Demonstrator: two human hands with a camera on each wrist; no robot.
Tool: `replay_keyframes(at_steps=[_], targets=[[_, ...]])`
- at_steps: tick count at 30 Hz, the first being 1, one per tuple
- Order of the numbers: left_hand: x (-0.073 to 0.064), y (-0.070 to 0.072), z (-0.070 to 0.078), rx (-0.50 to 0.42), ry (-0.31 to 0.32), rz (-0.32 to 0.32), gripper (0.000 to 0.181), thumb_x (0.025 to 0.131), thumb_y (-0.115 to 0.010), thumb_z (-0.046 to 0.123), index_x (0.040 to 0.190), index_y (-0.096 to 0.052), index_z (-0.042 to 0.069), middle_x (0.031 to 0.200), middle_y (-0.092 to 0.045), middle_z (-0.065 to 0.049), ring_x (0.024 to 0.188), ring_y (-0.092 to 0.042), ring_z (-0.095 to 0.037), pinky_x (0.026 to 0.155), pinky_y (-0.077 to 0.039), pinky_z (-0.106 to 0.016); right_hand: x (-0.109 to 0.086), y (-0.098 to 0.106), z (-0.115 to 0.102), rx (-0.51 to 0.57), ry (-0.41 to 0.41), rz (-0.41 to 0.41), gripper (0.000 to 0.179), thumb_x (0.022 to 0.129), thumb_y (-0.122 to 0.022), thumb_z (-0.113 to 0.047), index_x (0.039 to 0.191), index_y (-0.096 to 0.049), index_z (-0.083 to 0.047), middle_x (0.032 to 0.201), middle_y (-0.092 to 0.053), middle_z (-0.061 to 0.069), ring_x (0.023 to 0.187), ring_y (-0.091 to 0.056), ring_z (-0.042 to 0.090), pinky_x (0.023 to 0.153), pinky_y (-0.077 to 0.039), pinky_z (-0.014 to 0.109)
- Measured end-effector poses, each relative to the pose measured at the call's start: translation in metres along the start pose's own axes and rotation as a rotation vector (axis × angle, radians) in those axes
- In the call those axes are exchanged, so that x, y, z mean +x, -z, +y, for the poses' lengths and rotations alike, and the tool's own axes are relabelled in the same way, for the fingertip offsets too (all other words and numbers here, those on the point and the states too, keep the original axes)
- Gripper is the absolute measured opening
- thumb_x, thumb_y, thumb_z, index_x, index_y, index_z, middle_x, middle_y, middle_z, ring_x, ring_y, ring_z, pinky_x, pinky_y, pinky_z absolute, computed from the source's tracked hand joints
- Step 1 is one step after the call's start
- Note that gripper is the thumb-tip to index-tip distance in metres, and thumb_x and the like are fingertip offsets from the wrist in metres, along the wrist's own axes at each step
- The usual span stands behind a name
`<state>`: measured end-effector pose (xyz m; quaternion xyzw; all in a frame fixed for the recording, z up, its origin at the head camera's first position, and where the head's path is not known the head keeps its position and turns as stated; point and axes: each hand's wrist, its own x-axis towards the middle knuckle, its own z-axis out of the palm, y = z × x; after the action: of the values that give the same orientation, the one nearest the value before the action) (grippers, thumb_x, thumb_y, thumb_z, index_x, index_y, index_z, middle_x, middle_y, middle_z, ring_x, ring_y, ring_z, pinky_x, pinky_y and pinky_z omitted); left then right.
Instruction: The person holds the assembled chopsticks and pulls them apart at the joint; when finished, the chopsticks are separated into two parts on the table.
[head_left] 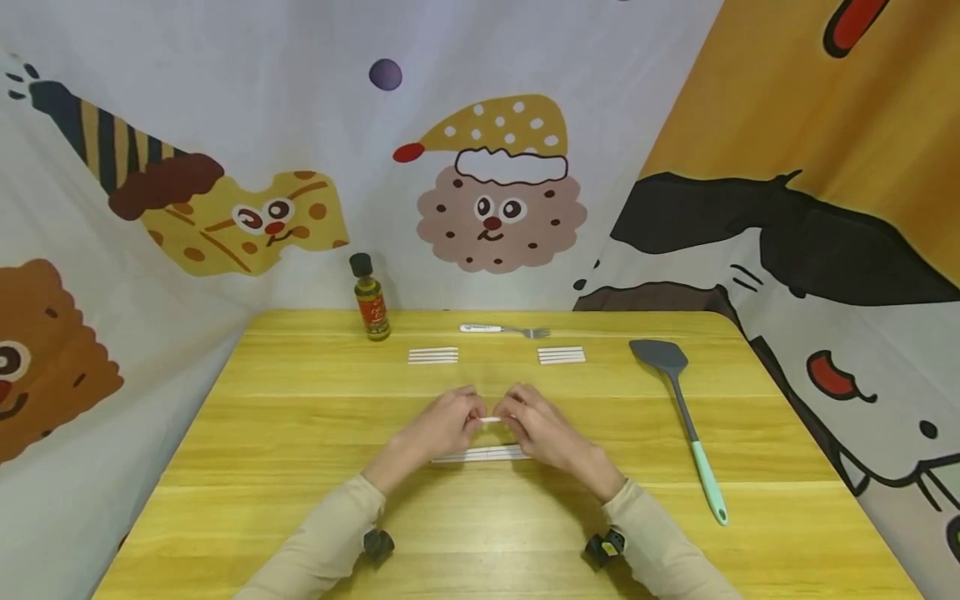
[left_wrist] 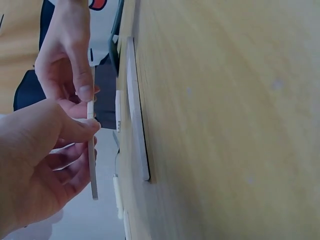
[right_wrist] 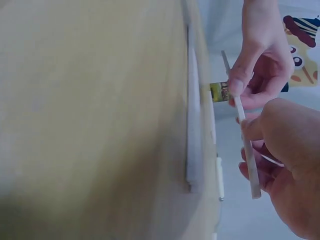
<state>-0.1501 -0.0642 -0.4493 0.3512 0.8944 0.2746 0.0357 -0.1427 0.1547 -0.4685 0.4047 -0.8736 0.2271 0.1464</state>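
Beyond the left hand (head_left: 452, 419) are sticks (head_left: 432, 356), bottle (head_left: 372, 310) and fork (head_left: 483, 328).

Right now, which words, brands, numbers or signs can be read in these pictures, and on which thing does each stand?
No text can be read.
Bottle: marks on its red label, too small and blurred to read.
Fork: dark marks on its white handle, too small to read.
Held white stick: no lettering visible.
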Motion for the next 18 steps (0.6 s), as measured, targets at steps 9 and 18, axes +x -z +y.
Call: replay_keyframes(at_steps=[9, 18], targets=[[0.004, 0.005, 0.002, 0.089, -0.047, 0.084, 0.014, 0.089, -0.067, -0.003, 0.1, -0.071, 0.004, 0.095, -0.065, -0.003, 0.079, -0.059, -0.012, 0.067, -0.054, -0.019, 0.009, 0.007, -0.001, -0.05, -0.007, -0.005, 0.012, 0.09, -0.071, 0.002, 0.098, -0.072, -0.006, 0.096, -0.066, 0.003, 0.089, -0.062, 0.017, 0.075, -0.057, 0.026], [0.006, 0.01, 0.006, 0.131, -0.075, 0.119, 0.013, 0.088, -0.069, -0.006, 0.098, -0.072, 0.003, 0.096, -0.066, -0.005, 0.086, -0.065, -0.016, 0.074, -0.058, -0.019, 0.011, 0.012, -0.001, -0.069, -0.007, 0.024, 0.017, 0.085, -0.074, 0.006, 0.097, -0.072, -0.005, 0.095, -0.067, 0.004, 0.087, -0.062, 0.017, 0.074, -0.058, 0.026]])
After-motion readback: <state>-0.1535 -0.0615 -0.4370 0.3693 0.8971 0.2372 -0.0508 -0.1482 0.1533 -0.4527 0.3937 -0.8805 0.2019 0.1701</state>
